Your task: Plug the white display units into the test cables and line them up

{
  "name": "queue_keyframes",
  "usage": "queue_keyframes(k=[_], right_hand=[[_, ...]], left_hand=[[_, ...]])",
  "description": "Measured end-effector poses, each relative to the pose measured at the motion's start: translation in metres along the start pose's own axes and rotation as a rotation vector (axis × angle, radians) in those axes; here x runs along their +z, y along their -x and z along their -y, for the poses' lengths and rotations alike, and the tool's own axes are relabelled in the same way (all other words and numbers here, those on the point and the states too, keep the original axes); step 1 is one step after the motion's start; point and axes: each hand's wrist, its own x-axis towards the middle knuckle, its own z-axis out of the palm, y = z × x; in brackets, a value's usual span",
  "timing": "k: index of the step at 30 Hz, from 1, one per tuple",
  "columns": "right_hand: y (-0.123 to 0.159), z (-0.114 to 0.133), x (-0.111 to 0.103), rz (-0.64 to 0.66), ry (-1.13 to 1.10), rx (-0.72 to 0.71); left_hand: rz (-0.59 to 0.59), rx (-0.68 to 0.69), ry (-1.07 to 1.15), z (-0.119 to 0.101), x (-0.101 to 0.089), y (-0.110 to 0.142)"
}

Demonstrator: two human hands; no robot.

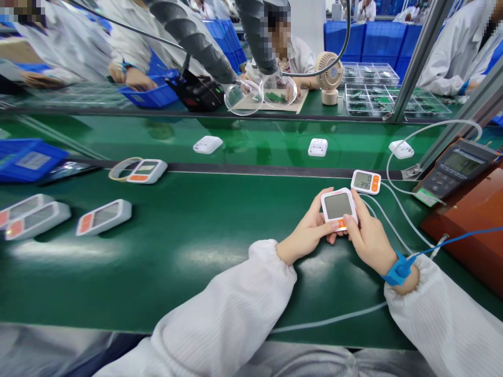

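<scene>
Presently, a pale flexible tube (330, 321) meets my white ribbed-cloth sleeve (444, 303) and could snag if I shift. The fingers of my right hand (369, 238) and left hand (308, 233) curl snugly around the white, square plastic monitor (338, 206) above the glossy green bench (220, 214); a careless thumb might press its orange buttons (341, 223). Just beyond, turning could knock the white rectangular display unit (365, 181).

A small beige desk fan (330, 73) stands upright on the far side. Right of the fan are clear compartment trays (365, 113) holding green circuit boards (379, 98); behind it, blue crates (381, 42). Left of the fan, two ribbed grey ducts (257, 36) hang down, ending in clear hoods (243, 98) — and farther left sit a black device (202, 94) and a blue bin (151, 96).
</scene>
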Motion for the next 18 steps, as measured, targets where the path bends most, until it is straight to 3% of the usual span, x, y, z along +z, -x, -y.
queue_keyframes(k=[18], right_hand=[[0.0005,0.0002,0.0009,-0.011,-0.002,-0.003]], left_hand=[[-0.003,-0.002,0.002,-0.0015,0.0013,-0.0003]])
